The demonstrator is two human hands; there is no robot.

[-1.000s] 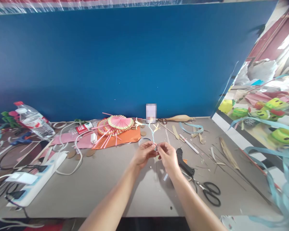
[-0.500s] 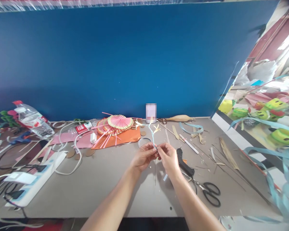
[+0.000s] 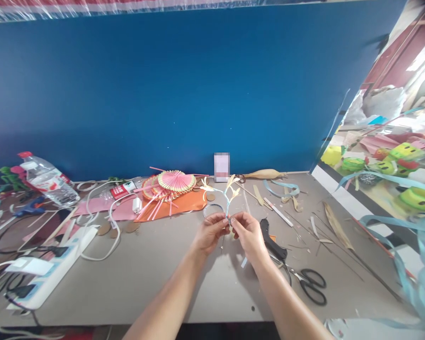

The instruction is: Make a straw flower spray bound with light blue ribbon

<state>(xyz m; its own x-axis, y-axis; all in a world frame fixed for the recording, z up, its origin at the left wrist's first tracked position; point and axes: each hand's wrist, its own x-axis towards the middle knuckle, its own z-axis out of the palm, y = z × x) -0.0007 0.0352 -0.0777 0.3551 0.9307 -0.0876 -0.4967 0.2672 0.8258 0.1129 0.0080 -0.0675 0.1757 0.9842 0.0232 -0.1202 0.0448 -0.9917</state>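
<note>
Both hands meet over the middle of the grey table [image 3: 156,278]. My left hand [image 3: 208,232] and my right hand [image 3: 247,233] pinch the lower end of a thin branching stem [image 3: 227,200] wrapped in light blue tape, held upright. Small cream paper flowers [image 3: 233,185] sit on its forked tips. A thin dark wire [image 3: 223,242] hangs down below my fingers. A roll of clear tape [image 3: 213,209] lies just beyond my left hand.
Black scissors [image 3: 311,284] and a black glue gun [image 3: 271,238] lie right of my right hand. Pink pleated paper fans [image 3: 175,181] rest on orange paper at the back. A white power strip [image 3: 44,274], cables and a water bottle [image 3: 49,182] crowd the left side. Blue ribbons [image 3: 407,274] trail at right.
The stem has turned between my fingers, so its flowered tips now sit more to the right. My hands have stayed in about the same place.
</note>
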